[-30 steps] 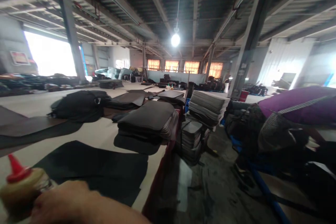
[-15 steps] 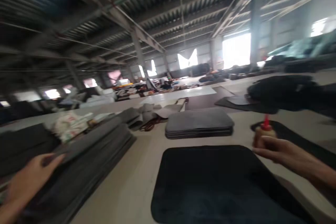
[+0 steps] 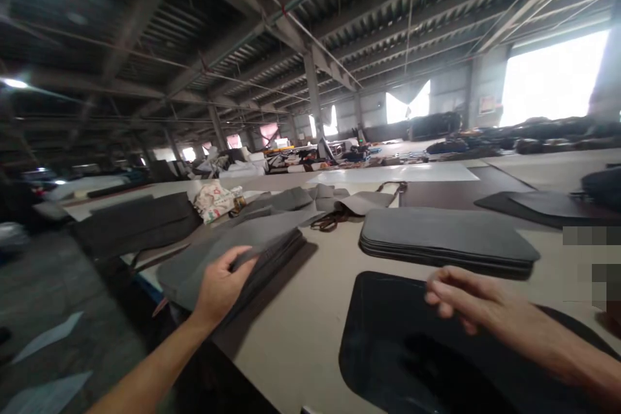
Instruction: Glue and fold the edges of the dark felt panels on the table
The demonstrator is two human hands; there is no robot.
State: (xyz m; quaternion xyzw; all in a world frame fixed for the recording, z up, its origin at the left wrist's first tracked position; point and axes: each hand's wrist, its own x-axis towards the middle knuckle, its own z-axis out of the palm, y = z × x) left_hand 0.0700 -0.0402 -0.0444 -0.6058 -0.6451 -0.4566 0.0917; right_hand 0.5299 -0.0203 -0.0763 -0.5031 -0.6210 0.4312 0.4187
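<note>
Left of black sheet [image 3: 378, 336], left hand [image 3: 220, 291] grips edge of gray sheet stack [image 3: 272, 233]; over black sheet, right hand [image 3: 473, 301] hovers, fingers [image 3: 456, 296] curled narrow.

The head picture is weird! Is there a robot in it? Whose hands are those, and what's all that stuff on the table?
There's no robot here. Someone is wearing a camera on their head, so you see about what they would see looking forward and down. Those are their own bare hands: the left hand and the right hand.

On the pale table lie a pile of grey sheets, a smooth black panel and a neat grey stack with rounded corners.

The left hand is at the edge of the pile; I can't tell how tightly it grips. The right hand is over the black panel, fingers curled, and I can't see anything in it.
</note>
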